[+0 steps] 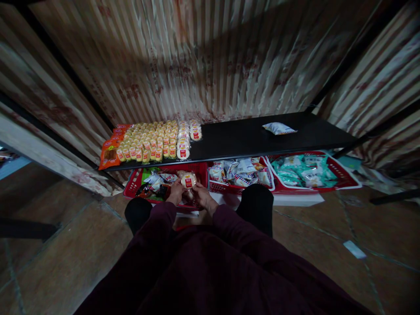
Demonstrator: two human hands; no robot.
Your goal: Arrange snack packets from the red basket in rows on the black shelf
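Observation:
Between my two hands is a round white packaged cake (188,180) with a red label, held above the left red basket (130,189). My left hand (176,192) is closed on its left side, and my right hand (202,195) grips it from the right. Just beyond, the black shelf (229,136) carries rows of small yellow packaged cakes (149,141), with similar round white cakes (183,151) lined up at their right. Orange packets (109,154) lie at the shelf's left end.
A lone white packet (278,128) lies on the shelf's right part. Below stand a middle basket of white-and-blue packets (244,171) and a right basket of green packets (305,169). Black frame posts (352,142) rise at the sides. My knees flank the baskets' front.

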